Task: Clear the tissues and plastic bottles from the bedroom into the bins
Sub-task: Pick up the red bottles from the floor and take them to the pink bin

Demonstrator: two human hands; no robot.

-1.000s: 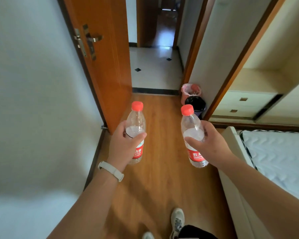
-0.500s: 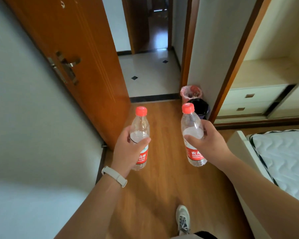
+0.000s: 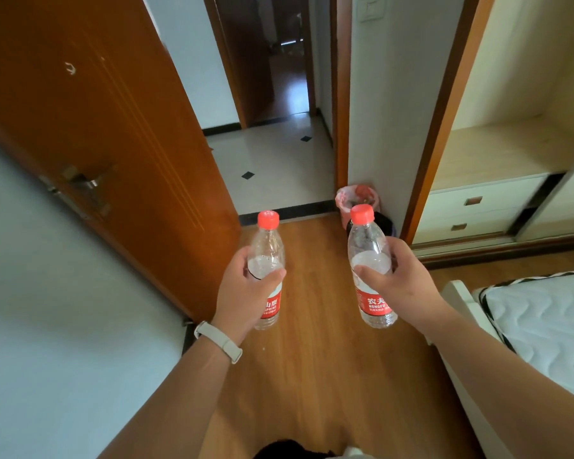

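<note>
Left bottle (image 3: 267,246) | left hand (image 3: 242,293) curled round middle (cap (image 3: 268,219) above) | right bottle (image 3: 367,243), right hand (image 3: 401,283) apparently likewise

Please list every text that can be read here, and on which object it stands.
"农夫" and "NONGFU": right bottle, in the right hand.
"SPRING": left bottle, in the left hand.
Characters above "SPRING" and small print on both: not readable.

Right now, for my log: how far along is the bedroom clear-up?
Done: unclear; what's in the pink-lined bin can't be read. In hand: left hand grips the left bottle, right hand the right bottle, both capped. Left: dropping them into that or the dark bin; no tissues in view.
</note>
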